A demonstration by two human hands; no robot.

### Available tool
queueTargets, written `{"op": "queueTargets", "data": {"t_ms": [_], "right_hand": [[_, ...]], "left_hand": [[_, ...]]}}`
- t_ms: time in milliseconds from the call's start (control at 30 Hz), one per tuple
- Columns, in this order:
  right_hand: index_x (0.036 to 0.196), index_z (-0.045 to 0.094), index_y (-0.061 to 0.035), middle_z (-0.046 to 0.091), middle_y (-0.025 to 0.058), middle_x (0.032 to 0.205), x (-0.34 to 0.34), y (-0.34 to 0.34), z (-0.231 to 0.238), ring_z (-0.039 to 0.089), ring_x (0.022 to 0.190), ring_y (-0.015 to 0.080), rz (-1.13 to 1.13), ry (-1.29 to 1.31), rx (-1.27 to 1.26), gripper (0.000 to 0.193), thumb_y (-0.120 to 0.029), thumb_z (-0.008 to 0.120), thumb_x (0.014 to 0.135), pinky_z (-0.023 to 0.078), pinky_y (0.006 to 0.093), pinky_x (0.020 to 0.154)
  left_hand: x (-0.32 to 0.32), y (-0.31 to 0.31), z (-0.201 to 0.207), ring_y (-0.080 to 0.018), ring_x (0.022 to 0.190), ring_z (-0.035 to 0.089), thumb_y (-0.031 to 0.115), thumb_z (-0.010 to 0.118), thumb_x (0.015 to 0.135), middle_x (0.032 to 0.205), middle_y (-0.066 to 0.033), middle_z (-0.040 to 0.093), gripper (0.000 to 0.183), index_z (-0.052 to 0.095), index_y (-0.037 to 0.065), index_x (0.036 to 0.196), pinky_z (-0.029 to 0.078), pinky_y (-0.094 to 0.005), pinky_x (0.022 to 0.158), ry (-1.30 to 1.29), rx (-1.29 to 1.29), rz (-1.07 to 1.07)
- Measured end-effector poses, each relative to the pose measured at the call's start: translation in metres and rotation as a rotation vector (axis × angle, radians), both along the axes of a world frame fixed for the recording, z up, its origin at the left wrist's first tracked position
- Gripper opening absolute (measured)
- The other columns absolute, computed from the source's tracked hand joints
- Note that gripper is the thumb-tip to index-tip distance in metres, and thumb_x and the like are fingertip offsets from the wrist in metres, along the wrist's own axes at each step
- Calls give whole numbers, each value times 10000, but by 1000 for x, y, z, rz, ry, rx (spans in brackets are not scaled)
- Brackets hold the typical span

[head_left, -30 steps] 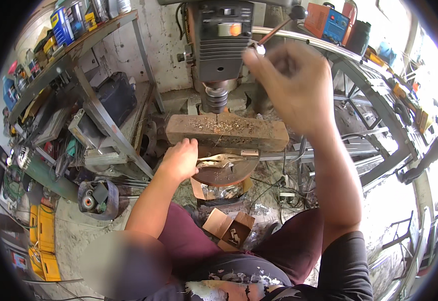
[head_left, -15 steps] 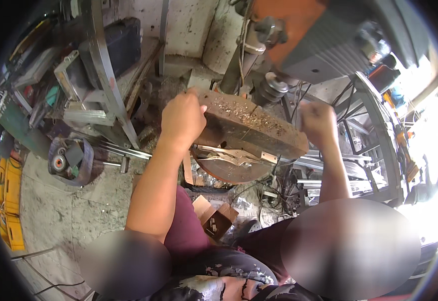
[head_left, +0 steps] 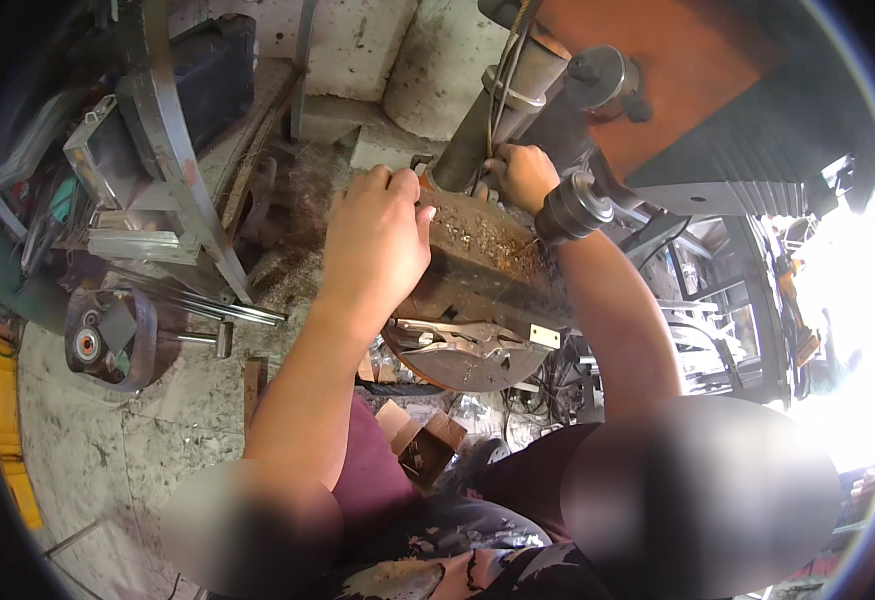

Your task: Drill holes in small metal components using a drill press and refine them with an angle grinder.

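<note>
A thick brown beam [head_left: 477,240], strewn with metal shavings, lies across the round table [head_left: 437,374] of a drill press. My left hand [head_left: 377,235] is closed over the beam's left end, its fingertips hidden past the far edge. Reaching beyond the beam, my right hand [head_left: 525,178] is closed beside the press column [head_left: 462,140]; what its fingers hold, if anything, is hidden. The dark drill chuck [head_left: 574,208] hangs just above my right wrist. Locking pliers [head_left: 457,338] lie on the table at the beam's near side.
The orange press head [head_left: 667,70] fills the upper right. A metal-framed shelf [head_left: 172,150] stands at left, with a container of discs [head_left: 107,340] and metal bars [head_left: 197,300] on the floor. Below the table sits an open cardboard box [head_left: 422,440]. Metal frames [head_left: 737,290] stand at right.
My right hand has moved from the beam's right end, leftward and away, to beside the column. My left hand stays at the left end. The view has shifted, and the press head appears farther right.
</note>
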State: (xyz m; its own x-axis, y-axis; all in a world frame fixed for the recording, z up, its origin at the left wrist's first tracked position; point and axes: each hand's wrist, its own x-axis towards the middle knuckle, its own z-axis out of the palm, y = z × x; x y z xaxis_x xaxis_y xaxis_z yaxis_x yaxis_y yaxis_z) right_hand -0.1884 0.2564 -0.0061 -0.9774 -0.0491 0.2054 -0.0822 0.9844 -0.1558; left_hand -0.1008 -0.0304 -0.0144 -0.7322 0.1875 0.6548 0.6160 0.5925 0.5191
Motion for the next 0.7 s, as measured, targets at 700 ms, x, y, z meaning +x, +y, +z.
{"op": "queueTargets", "data": {"t_ms": [700], "right_hand": [[1113, 716, -45, 705, 231, 1169, 284, 282, -12, 655, 1113, 439, -501, 57, 360, 321, -23, 646, 800, 517, 522, 970]], "left_hand": [[1, -7, -2, -307, 1095, 593, 210, 814, 857, 1107, -95, 611, 361, 630, 62, 1130, 444, -474, 973, 42, -129, -94]]}}
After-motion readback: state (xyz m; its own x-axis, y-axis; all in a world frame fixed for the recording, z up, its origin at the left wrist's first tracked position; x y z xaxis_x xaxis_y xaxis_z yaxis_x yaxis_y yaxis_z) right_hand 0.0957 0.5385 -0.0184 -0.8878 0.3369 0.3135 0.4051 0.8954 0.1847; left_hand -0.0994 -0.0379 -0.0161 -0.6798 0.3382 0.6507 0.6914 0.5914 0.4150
